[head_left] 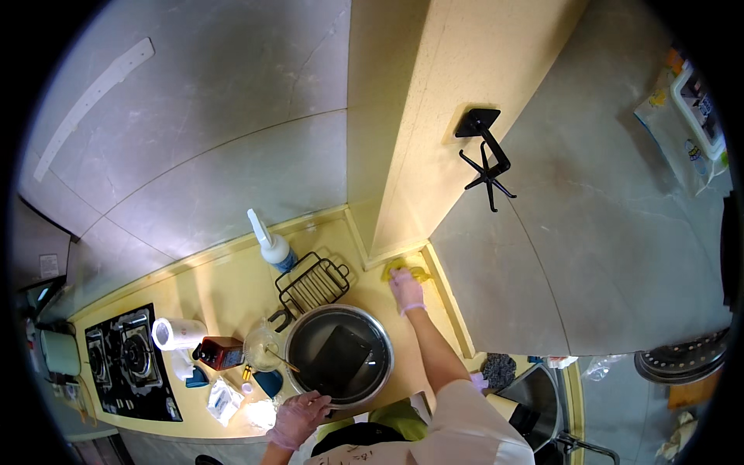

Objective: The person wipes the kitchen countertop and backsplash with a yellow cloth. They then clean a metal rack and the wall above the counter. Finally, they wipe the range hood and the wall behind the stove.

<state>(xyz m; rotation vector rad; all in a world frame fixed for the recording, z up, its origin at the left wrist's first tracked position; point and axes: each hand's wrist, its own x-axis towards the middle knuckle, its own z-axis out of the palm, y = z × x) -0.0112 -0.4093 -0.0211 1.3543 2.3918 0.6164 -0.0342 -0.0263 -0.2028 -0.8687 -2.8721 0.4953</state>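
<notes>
My right hand (405, 288), in a pink glove, presses a yellow cloth (415, 272) onto the counter's back corner beside the pillar. My left hand (302, 415), also gloved, grips the near-left rim of a round steel basin (384, 341), which holds liquid and a dark flat square piece (345, 356). Just behind the basin lies a black wire rack (314, 279), with a white spray bottle (273, 248) standing behind that. Left of the basin are a clear bowl (260, 345) and a small dark blue object (268, 383).
A gas hob (105, 387) is at the left, beside a white roll (178, 333), red-brown container (221, 352) and white packet (223, 401). A black hook holder (484, 170) juts from the pillar (411, 132). A sink (539, 395) and dark scrubber (498, 370) lie right.
</notes>
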